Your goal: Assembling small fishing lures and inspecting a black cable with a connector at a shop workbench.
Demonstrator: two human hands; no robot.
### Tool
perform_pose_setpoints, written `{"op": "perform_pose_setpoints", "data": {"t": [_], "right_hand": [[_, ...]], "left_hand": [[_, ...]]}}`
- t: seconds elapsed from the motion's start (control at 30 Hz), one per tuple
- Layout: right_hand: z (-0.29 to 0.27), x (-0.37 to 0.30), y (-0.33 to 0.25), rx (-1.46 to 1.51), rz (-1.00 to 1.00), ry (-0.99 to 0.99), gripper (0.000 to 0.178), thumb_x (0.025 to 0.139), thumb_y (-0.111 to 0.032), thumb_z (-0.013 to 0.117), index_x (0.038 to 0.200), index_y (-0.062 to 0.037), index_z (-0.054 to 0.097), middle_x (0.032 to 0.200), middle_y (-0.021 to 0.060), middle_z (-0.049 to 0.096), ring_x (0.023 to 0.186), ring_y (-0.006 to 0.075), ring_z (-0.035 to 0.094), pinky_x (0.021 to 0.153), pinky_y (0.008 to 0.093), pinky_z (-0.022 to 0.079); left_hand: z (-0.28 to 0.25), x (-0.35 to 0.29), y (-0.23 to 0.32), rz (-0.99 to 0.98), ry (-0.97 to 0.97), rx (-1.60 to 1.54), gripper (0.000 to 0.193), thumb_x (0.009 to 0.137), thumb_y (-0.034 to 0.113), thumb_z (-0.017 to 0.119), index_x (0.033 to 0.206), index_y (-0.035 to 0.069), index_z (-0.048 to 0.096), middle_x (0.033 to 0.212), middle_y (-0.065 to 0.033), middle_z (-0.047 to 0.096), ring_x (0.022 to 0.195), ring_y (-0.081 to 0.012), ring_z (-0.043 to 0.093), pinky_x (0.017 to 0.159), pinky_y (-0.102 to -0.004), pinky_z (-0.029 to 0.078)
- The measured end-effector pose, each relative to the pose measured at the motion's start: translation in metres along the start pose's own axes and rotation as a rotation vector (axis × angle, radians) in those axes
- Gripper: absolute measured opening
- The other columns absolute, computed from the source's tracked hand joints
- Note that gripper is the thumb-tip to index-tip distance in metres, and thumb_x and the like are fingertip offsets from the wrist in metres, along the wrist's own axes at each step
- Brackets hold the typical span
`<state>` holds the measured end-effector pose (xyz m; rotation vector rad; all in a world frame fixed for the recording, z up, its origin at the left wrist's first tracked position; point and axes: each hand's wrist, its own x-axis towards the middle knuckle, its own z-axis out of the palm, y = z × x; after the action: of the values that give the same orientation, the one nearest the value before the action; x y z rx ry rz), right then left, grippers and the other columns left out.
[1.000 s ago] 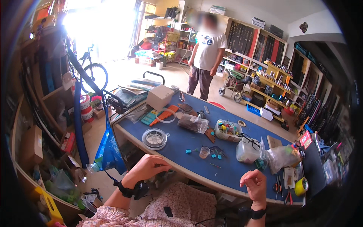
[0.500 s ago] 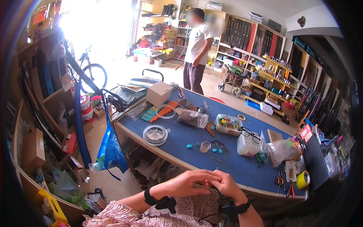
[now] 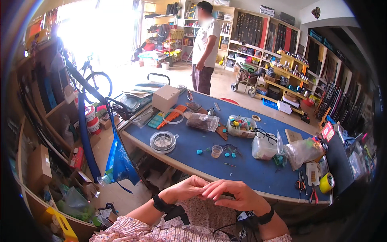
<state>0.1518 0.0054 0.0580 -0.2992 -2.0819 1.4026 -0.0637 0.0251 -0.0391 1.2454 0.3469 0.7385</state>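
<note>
Left hand: fingers bunched; cannot tell what's held.
Right hand: half-curled, hold unclear — meets the left, apart a second ago; likely two-handed work.
Cup: on the tabletop, beyond both.

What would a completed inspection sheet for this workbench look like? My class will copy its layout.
Surface: blue tabletop, pale edge, partly covered.
Job's things: small clear cup, turquoise pieces and a thin rod, loose on the tabletop.
Clutter: pale box, bagged brown material, tub of coloured items, glasses, scissors, yellow tape roll.
Grips: left grip and right grip, bare, fingers meeting before the near edge; anything pinched is too small to tell.
Cables: dark cables by the right wrist.
Surroundings: standing person, bicycle, hanging blue bag.
</note>
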Motion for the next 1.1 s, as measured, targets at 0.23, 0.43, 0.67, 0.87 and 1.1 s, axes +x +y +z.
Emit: {"op": "perform_pose_setpoints", "data": {"t": [0.23,0.43,0.67,0.87,1.1], "right_hand": [[-0.017,-0.020,0.014,0.128,0.086,0.056,0.013,0.086,0.001,0.064,0.099,-0.0001,0.064,0.100,0.0111,0.063,0.092,0.0168,0.060,0.081,0.0282,0.049],[-0.027,-0.035,0.025,0.356,0.026,0.207,0.006,0.088,-0.001,0.063,0.093,0.0026,0.062,0.093,0.0111,0.061,0.084,0.0152,0.058,0.075,0.0261,0.049],[-0.031,-0.048,0.026,0.396,0.087,0.199,0.004,0.088,-0.001,0.063,0.089,0.0018,0.061,0.089,0.0107,0.061,0.080,0.0149,0.057,0.069,0.0260,0.046],[-0.033,-0.054,0.023,0.355,0.068,0.266,0.004,0.085,0.001,0.065,0.085,0.0013,0.061,0.081,0.0102,0.061,0.076,0.0161,0.056,0.066,0.0265,0.045],[-0.043,-0.069,0.011,0.397,-0.044,0.456,0.010,0.080,0.001,0.069,0.077,-0.0003,0.060,0.067,0.0087,0.058,0.069,0.0197,0.056,0.062,0.0298,0.046]], "left_hand": [[0.003,-0.008,0.020,-0.201,0.097,0.095,0.025,0.097,0.023,0.055,0.101,0.001,0.067,0.082,0.0041,0.061,0.071,-0.0008,0.051,0.063,-0.0171,0.042],[0.017,-0.006,0.028,-0.132,0.086,0.372,0.024,0.099,0.020,0.051,0.101,0.001,0.065,0.074,0.0031,0.055,0.066,-0.0033,0.047,0.058,-0.0199,0.040],[0.029,-0.001,0.028,0.177,0.045,0.762,0.013,0.091,0.012,0.057,0.092,0.000,0.061,0.072,-0.0079,0.057,0.062,-0.0162,0.053,0.059,-0.0298,0.045],[0.023,-0.006,0.038,0.144,0.050,0.842,0.009,0.084,0.007,0.058,0.086,-0.002,0.059,0.075,-0.0100,0.059,0.065,-0.0189,0.055,0.061,-0.0306,0.046],[0.010,-0.024,0.055,0.085,0.161,0.855,0.010,0.084,0.009,0.059,0.084,-0.001,0.061,0.072,-0.0111,0.059,0.063,-0.0207,0.057,0.060,-0.0307,0.047]]}}
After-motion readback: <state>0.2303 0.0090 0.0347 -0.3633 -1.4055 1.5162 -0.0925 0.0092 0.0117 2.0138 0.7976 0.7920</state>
